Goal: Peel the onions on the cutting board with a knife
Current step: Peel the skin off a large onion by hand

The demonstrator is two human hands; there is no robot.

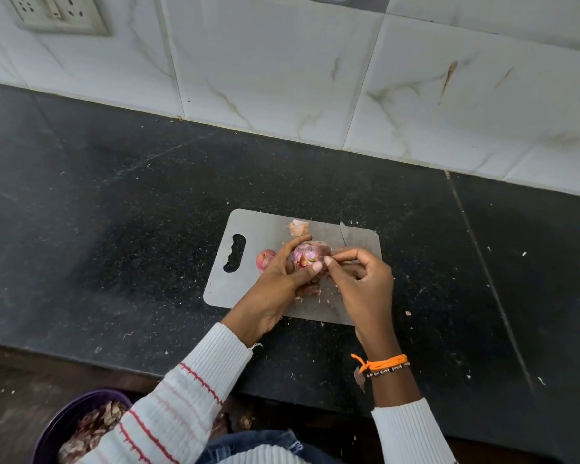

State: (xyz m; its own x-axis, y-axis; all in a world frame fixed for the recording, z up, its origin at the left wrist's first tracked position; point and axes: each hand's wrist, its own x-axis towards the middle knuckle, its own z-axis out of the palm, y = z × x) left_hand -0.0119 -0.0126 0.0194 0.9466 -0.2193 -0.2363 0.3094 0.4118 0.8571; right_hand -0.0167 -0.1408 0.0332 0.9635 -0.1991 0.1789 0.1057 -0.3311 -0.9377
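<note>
Peels fill purple bowl (pixel 52 426); left hand (pixel 275 279) and right hand (pixel 362 279) grip onion (pixel 307 254).

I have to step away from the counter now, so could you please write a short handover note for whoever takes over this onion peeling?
Left hand grips the onion above the cutting board.
Right hand pinches skin at the onion's side; the knife lies on the board behind it, only its blade showing.
Done: part of the skin is off, with scraps on the board.
Left: finish this onion, then peel the second onion by the board's handle slot.
</note>
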